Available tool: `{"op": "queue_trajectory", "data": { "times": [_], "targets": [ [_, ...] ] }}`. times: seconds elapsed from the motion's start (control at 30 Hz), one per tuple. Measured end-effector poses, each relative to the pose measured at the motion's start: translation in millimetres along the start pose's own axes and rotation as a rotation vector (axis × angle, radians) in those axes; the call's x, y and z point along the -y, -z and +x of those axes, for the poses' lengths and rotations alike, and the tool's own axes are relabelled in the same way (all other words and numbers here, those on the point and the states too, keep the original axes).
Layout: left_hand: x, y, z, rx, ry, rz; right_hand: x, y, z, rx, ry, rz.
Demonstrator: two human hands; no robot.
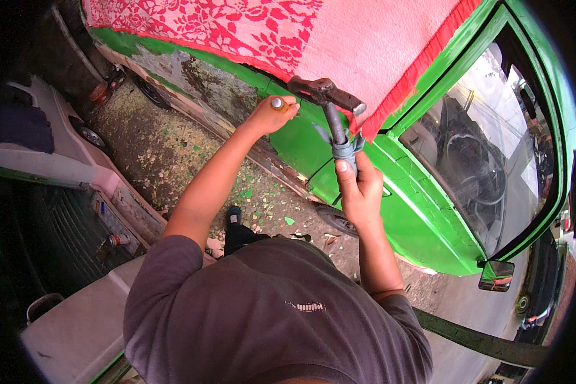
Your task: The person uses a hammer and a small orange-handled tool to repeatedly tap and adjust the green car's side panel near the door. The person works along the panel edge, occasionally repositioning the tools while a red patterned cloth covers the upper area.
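Observation:
My left hand (268,118) grips a chisel (279,104) with a yellowish handle and metal top, against the side of a green vehicle (403,224); its working end is hidden. My right hand (360,192) holds a hammer (320,91) upright by its handle, which is wrapped in grey-blue material. The hammer head is just right of my left hand, over the bodywork. A pink and red patterned blanket (205,32) drapes over the vehicle above both hands. The panel left of my left hand shows a scraped, mottled patch (211,83) amid the green paint.
A pale vehicle (83,301) with an open interior stands at my left, holding a small can (119,239). Green and pale flakes litter the ground (153,153) between the vehicles. A side mirror (496,275) sticks out at the right, and a dark car (532,288) stands beyond it.

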State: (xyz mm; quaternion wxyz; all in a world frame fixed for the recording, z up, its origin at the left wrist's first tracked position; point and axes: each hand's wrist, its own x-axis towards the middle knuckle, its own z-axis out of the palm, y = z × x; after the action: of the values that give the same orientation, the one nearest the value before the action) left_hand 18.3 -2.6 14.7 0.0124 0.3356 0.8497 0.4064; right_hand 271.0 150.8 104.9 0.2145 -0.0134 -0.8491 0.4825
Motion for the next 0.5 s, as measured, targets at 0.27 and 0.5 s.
{"op": "queue_trajectory", "data": {
  "times": [0.27,0.5],
  "targets": [
    [12.6,-12.2,6.4,-0.051,-0.019,-0.004,-0.4,-6.6,6.6,0.069,-0.008,-0.359],
    [15.6,-14.9,9.7,-0.056,-0.037,0.008,9.7,-1.6,6.4,-0.014,0.045,-0.13]
  ]
}}
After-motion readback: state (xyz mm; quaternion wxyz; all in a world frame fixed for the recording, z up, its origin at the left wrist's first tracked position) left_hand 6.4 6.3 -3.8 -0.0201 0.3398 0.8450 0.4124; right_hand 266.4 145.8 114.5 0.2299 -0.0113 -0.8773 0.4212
